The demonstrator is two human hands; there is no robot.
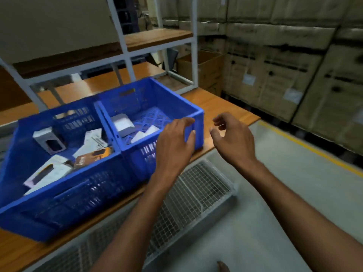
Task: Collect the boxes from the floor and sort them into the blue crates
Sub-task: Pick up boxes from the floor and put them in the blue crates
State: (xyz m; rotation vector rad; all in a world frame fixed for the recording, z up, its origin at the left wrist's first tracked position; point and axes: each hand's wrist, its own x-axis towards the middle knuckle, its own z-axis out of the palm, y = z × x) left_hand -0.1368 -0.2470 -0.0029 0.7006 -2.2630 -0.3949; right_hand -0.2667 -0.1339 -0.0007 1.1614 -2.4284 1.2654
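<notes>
Hovering empty with a loose, wide grip, the left hand (174,138) hangs over the right crate's (178,95) near corner, the right hand (231,138) just beside it; boxes (123,124) lie inside, leftward, none visible on the floor (294,193)

1 head-worn view, facing forward-down, close above blue crates (177,95).

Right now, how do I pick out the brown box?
On the wooden bench, look in the left blue crate. Near its side next to the right blue crate lies the brown box. Its neighbours are all white or grey.
</notes>
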